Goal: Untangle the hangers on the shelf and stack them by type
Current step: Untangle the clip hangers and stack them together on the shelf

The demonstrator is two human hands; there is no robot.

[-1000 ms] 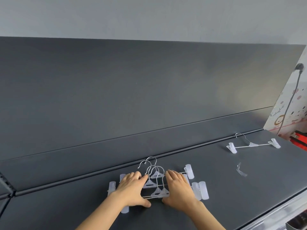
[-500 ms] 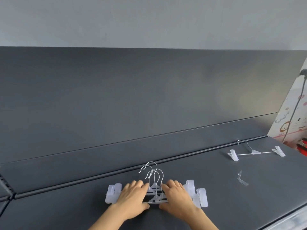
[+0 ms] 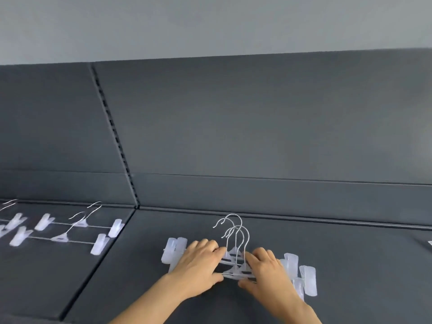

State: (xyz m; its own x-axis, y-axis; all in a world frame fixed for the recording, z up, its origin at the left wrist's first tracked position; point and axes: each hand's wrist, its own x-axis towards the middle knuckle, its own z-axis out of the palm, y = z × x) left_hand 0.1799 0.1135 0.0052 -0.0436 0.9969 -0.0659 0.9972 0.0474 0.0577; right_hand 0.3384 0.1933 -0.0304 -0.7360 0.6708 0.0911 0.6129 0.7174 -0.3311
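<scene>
To your left, past the seam in the dark shelf [image 3: 350,265], two clip hangers [image 3: 70,230] lie flat and apart from each other, one behind the other, their bars running left to right and their wire hooks leaning toward the back panel [image 3: 257,118]. More clips show at the far left edge, too blurred and cut off to count. A slotted upright [image 3: 112,127] runs down the back panel to the seam. At the far right edge a small pale scrap just enters view; you cannot tell what it is. Nothing lies between your hands and the pile.

Your left hand [image 3: 198,265] rests palm down on the left half of the pile of hangers [image 3: 236,260], fingers stretched toward the middle and thumb tucked against the front bar. Your right hand [image 3: 268,272] mirrors it on the right half, palm down, thumb low at the front. Both sets of fingers lie spread and pressed on the bars rather than curled round them, so neither hand is gripping.

The pile sits on the shelf straight ahead of you, near the back panel. Its long axis runs left to right, dipping a little toward you at the right end. Clips stick out beyond each hand, and the three wire hooks rise between your hands, pointing away from you and curling left.
</scene>
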